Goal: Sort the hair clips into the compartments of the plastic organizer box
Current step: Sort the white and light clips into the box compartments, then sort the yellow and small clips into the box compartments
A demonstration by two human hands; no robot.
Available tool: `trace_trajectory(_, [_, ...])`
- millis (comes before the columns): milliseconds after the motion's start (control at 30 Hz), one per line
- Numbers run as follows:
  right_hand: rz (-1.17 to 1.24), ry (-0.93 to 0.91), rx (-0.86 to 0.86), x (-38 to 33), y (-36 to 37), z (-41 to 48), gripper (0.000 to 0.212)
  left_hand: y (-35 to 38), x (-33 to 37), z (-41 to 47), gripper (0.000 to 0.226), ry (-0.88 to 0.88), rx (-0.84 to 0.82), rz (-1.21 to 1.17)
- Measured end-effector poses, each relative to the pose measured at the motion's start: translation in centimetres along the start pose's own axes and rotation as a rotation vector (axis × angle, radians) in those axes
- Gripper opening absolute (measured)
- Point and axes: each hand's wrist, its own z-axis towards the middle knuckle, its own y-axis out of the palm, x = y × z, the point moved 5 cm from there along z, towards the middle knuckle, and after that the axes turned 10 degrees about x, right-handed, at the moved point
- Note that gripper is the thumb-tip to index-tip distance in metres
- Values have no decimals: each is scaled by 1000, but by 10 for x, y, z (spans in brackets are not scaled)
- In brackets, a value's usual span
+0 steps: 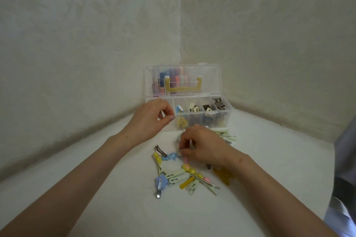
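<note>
Pale patterned walls meet in a corner behind a white tabletop [269,159], on which a clear plastic organizer box [227,115] stands with its lid propped upright against the corner. At left, the left hand [150,119] hovers at the box's near-left corner, thumb and forefinger curled toward each other without meeting; nothing can be seen between them. Just beyond those fingertips, a small blue clip [179,109] lies in one compartment, and pale, dark and brown clips occupy the compartments further right. At centre, a loose pile of hair clips [185,177] lies on the table below the fingers of both hands: a silver clip [161,151], a blue flower clip [160,182], and pale green and yellow pieces. At right, the right hand [204,148] is pinched closed at the pile's far edge, its fingertips touching a light-blue clip [170,157]; whether that clip is gripped or merely touched cannot be told. The step in hand appears to be picking one clip from the pile. The next move likely calls for lifting it free of its neighbours and carrying it to the compartment holding similar blue pieces. Hidden or unclear: the box's leftmost compartment behind the left hand, clips beneath the right palm, an amber piece [224,176] partly covered by the wrist, and the blurred items seen through the lid.
</note>
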Motion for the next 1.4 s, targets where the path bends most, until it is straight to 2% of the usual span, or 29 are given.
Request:
trace_trajectory(200, [-88, 73, 106, 19, -6, 2, 14, 5, 2, -2, 8, 16, -50, -6])
trace_trajectory(300, [44, 69, 110, 14, -12, 2, 16, 5, 4, -3, 9, 19, -52, -18])
trace_trajectory(400, [266, -10, -111, -5, -10, -4, 18, 5, 4, -3, 8, 26, -54, -18])
trace_trajectory(467, [249, -41, -259, -15, -2, -9, 23, 6, 4, -4, 8, 26, -58, -19])
trace_trajectory(567, [170, -67, -297, -20, 4, -11, 24, 6, 4, -4, 8, 27, -58, -21])
trace_trajectory(667, [156, -17, -297, -16, 3, -11, 20, 7, 4, -4, 7, 25, -62, -23])
trace_trajectory(833, [228, 99, -181, -1, 0, -6, 17, 11, 6, -7, 8, 4, -158, -72])
trace_trajectory(933, [330, 225, 23, 15, -10, -1, 21, 15, 8, -10, 11, -1, -271, -141])
trace_trajectory(1033, [394, 272, 188, 22, -19, 2, 12, 18, 11, -12, 17, -4, -320, -142])
trace_trajectory(1267, [444, 262, 244, 25, -16, 3, 5, 10, 11, -8, 7, 13, -228, -149])
trace_trajectory(1400, [410, 301, 293, 28, -19, 3, 25, -5, 5, 1, 5, -49, -69, -145])
